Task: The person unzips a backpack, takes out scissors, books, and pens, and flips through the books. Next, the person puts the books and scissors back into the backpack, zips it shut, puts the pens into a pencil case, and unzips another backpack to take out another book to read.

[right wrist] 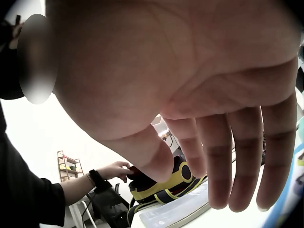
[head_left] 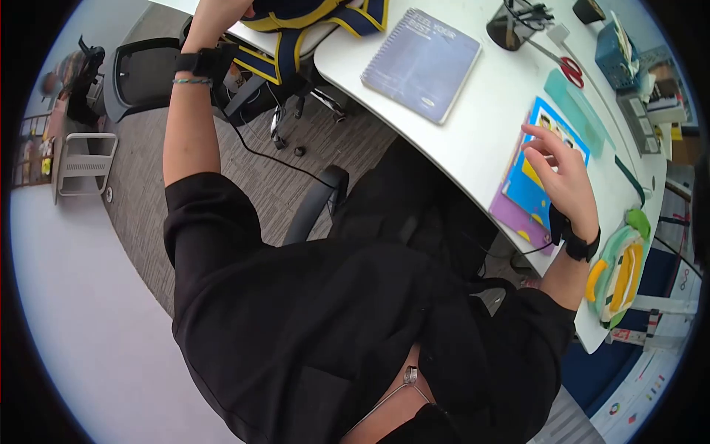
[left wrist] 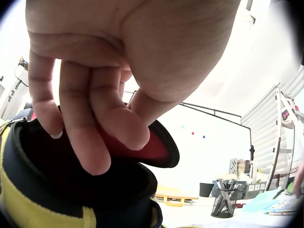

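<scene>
At the top edge of the head view, my left hand [head_left: 220, 16] is at a navy bag with yellow trim [head_left: 292, 18]. In the left wrist view, the fingers of my left hand [left wrist: 99, 104] hang loosely bent over the bag's dark mouth, in front of its raised, red-lined lid [left wrist: 164, 145]. The thumb tip is hidden behind a finger. My right hand [head_left: 562, 174] is over a blue booklet [head_left: 529, 181] on the desk, holding nothing. Its fingers [right wrist: 247, 156] extend loosely in the right wrist view.
On the white desk [head_left: 458, 148] lie a spiral notebook [head_left: 423, 65], red scissors [head_left: 571, 72] and a teal case [head_left: 577, 111]. A pen cup [head_left: 510, 29] stands behind them. A green-and-yellow pouch [head_left: 621, 274] is at the right edge. An office chair [head_left: 148, 74] stands left.
</scene>
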Demonstrator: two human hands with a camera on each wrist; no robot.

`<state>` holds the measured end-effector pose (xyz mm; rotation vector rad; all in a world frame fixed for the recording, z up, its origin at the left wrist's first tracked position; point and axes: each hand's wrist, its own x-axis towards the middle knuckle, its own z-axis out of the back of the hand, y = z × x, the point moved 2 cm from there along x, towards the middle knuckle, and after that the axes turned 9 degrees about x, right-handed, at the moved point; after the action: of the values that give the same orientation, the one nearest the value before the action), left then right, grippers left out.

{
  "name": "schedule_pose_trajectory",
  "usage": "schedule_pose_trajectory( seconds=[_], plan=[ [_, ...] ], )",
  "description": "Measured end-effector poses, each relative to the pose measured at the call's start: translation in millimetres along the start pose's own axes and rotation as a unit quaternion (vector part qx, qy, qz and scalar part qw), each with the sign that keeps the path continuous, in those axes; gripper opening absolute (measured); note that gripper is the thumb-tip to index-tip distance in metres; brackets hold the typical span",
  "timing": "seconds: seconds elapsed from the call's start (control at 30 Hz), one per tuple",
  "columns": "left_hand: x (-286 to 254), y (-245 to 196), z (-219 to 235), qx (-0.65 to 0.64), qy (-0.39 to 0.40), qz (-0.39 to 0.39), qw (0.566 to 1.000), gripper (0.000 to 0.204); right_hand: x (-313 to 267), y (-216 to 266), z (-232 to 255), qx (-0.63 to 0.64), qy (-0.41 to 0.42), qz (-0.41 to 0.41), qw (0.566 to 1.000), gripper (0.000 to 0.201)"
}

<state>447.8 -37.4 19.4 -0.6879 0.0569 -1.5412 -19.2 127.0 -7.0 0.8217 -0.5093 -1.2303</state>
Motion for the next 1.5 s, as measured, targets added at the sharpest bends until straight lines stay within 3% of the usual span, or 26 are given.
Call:
schedule_pose_trajectory(
  seconds=[0.07, 0.2, 0.27, 0.37, 0.53, 0.6, 0.8, 0.93, 1.33, 1.47, 1.5],
  plan=[
    [-3, 6, -3, 0.011, 0.005, 0.001, 1.0, 0.02, -35, 0, 7, 0.037, -0.004, -0.03, 0.999, 0.034],
    [-8, 10, -7, 0.036, -0.026, -0.008, 0.999, 0.021, -88, 5, 8, 0.074, -0.005, 0.052, 0.996, 0.034],
    [2, 27, -14, 0.057, -0.039, -0.044, 0.997, 0.028, -106, 0, 8, 0.086, -0.011, 0.015, 0.996, 0.034],
    [29, 81, -35, 0.136, 0.015, -0.006, 0.991, 0.037, -125, -24, 0, 0.081, -0.029, 0.02, 0.996, 0.033],
    [30, 65, -46, 0.124, 0.029, -0.006, 0.992, 0.039, -155, -51, -7, 0.066, -0.067, 0.011, 0.996, 0.032],
    [26, 57, -48, 0.115, 0.033, 0.014, 0.993, 0.039, -164, -59, -4, 0.034, -0.112, -0.038, 0.992, 0.032],
    [20, 39, -38, 0.093, 0.042, 0.078, 0.992, 0.039, -178, -71, -14, -0.099, -0.16, 0.058, 0.98, 0.032],
    [20, 35, -40, 0.091, 0.052, 0.092, 0.99, 0.039, -178, -71, -13, -0.027, -0.161, 0.018, 0.986, 0.032],
    [32, 68, -32, 0.047, 0.048, 0.086, 0.994, 0.039, -162, -67, -5, -0.026, -0.132, -0.039, 0.99, 0.031],
    [38, 74, -30, 0.038, 0.051, 0.088, 0.994, 0.038, -162, -36, -6, 0.019, -0.125, -0.006, 0.992, 0.03],
    [39, 76, -32, 0.036, 0.054, 0.089, 0.994, 0.038, -163, -24, -4, 0.02, -0.134, 0.042, 0.99, 0.028]
  ],
)
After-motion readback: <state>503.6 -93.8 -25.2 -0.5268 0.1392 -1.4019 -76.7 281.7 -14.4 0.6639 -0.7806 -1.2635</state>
